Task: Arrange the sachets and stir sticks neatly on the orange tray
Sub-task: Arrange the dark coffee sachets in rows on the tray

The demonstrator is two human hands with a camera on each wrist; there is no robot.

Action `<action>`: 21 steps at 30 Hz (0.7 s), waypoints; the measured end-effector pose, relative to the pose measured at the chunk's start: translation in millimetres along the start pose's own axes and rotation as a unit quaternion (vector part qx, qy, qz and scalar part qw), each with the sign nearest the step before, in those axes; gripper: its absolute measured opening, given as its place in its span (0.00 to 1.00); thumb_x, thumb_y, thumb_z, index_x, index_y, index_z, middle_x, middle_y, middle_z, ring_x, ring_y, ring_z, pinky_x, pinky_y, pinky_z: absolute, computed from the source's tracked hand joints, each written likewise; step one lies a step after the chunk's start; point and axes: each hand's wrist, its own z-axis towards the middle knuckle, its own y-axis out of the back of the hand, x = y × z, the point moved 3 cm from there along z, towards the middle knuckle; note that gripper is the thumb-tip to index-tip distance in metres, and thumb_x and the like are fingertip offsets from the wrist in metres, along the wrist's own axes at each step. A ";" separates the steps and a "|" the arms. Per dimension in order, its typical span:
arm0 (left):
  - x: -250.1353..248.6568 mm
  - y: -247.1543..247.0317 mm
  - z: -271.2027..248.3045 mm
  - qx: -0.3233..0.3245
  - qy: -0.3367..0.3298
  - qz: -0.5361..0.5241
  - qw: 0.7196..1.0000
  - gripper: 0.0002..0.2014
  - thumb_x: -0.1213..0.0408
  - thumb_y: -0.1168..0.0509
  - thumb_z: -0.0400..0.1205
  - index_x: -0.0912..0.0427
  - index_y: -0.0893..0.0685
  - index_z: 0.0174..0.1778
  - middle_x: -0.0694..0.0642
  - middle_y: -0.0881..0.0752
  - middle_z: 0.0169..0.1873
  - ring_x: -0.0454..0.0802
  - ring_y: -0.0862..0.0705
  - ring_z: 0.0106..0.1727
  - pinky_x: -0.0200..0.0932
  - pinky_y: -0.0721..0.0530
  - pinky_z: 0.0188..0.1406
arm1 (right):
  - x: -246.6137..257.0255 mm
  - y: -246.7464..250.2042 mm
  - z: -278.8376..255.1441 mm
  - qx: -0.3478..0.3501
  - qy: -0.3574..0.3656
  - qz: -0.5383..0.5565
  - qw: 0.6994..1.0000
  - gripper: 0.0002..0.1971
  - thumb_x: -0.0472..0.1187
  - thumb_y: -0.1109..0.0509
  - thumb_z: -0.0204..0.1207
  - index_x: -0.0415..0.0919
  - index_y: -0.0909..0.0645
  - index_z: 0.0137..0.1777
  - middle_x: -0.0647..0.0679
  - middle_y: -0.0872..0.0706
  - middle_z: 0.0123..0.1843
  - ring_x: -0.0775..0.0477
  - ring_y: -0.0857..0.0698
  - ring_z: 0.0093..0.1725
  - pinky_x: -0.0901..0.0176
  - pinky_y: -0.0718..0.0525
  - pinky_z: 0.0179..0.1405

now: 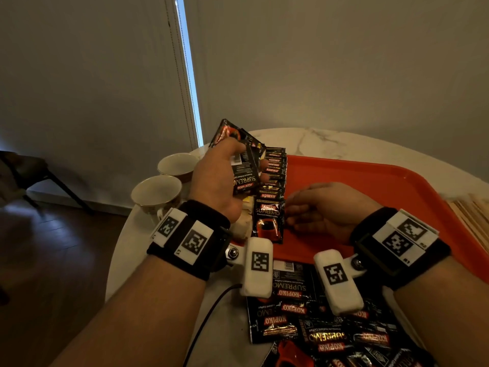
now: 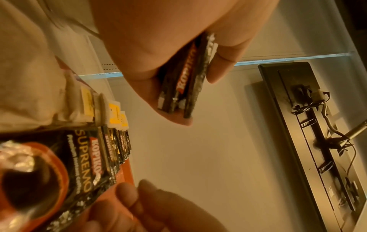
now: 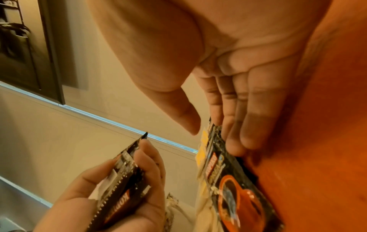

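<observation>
Both forearms are bare, each wrist wrapped in a black fabric band bearing white tiles printed with black square-code markers. A white rounded camera pod with its own marker hangs from each band on a bracket fixed by a silver screw. A black cable trails toward 7 o'clock from the left pod.

Left hand gripping coffee sachets, sachet row on orange tray

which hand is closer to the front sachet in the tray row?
Right. The right hand has its fingertips at the front sachet's right edge on the orange tray; the left hand is raised behind it, gripping other sachets.
</observation>
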 end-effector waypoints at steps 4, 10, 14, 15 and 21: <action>6.2 -10.7 -5.6 0.044 0.031 0.034 0.998 0.14 0.71 0.31 0.85 0.67 0.16 0.67 0.69 0.07 0.49 0.65 0.07 0.46 0.59 0.06 0.44 | 17.4 -0.3 -8.3 0.000 0.107 0.055 0.993 0.12 0.47 0.24 0.79 0.39 0.16 0.54 0.45 0.12 0.41 0.49 0.13 0.33 0.53 0.13 0.36; 12.5 -16.2 -8.4 0.055 0.022 0.052 0.997 0.14 0.70 0.25 0.82 0.61 0.13 0.64 0.67 0.07 0.54 0.69 0.07 0.54 0.69 0.08 0.53 | 23.6 -11.1 -14.1 -0.002 0.187 -0.017 0.982 0.20 0.38 0.19 0.73 0.27 0.20 0.57 0.35 0.09 0.43 0.43 0.11 0.39 0.51 0.12 0.37; 8.8 -14.6 -8.9 0.037 0.051 0.018 0.998 0.22 0.68 0.25 0.80 0.65 0.16 0.70 0.72 0.10 0.60 0.72 0.08 0.57 0.72 0.11 0.57 | 31.5 0.8 -12.6 -0.020 0.209 0.036 0.977 0.13 0.29 0.21 0.74 0.33 0.20 0.56 0.41 0.09 0.40 0.46 0.10 0.35 0.54 0.11 0.35; 7.1 -13.6 -8.8 0.030 0.047 0.019 0.998 0.21 0.71 0.26 0.80 0.66 0.16 0.70 0.73 0.10 0.59 0.71 0.08 0.55 0.69 0.09 0.53 | 33.2 4.5 -12.3 -0.028 0.214 0.045 0.975 0.13 0.29 0.21 0.74 0.34 0.19 0.56 0.42 0.09 0.40 0.47 0.09 0.36 0.55 0.11 0.34; 7.5 -12.7 -9.7 0.036 0.040 0.029 0.998 0.19 0.81 0.32 0.81 0.66 0.18 0.68 0.75 0.10 0.58 0.66 0.07 0.41 0.52 0.10 0.30 | 36.8 12.8 -10.1 -0.007 0.211 0.197 0.958 0.13 0.28 0.28 0.80 0.39 0.18 0.62 0.44 0.07 0.43 0.48 0.09 0.38 0.57 0.12 0.33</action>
